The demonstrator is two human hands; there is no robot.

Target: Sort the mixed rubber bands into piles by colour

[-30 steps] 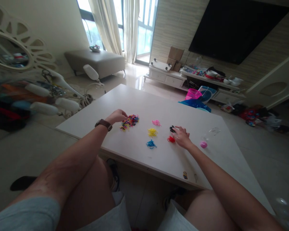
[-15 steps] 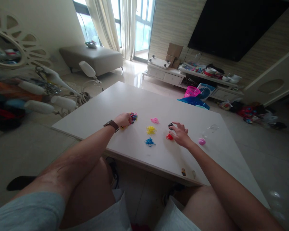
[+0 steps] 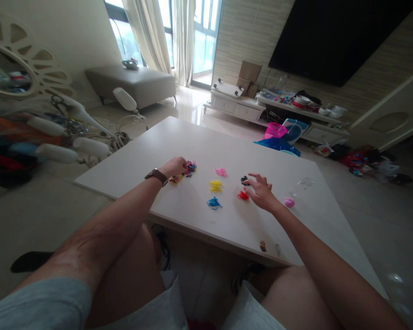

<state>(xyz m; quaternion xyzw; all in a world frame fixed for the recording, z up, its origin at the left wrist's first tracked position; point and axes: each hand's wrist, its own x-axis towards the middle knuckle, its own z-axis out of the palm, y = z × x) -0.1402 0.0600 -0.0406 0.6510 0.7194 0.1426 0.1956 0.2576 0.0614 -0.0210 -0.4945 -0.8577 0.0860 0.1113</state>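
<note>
My left hand (image 3: 174, 167), with a watch on the wrist, is over a heap of mixed-colour small elastic bands (image 3: 191, 167). Its fingers are bent and pressed together at the heap's left side; what they hold is too small to tell. More mixed bands (image 3: 175, 180) lie below that hand. My right hand (image 3: 260, 191) hovers with fingers apart beside black bands (image 3: 244, 180) and red bands (image 3: 242, 195). Between the hands lie separate piles of pink bands (image 3: 222, 172), yellow bands (image 3: 215, 186) and blue bands (image 3: 214, 202).
The piles lie on a white table (image 3: 192, 142). To the right are a pink lump (image 3: 289, 202) and a clear plastic piece (image 3: 305, 182). A small yellow-and-dark figure (image 3: 262, 246) lies by the near edge. Beyond the table stands a pink basket (image 3: 274, 130).
My left hand has lifted and shifted slightly left and back, uncovering more of the mixed bands below it. My right hand has barely moved.
</note>
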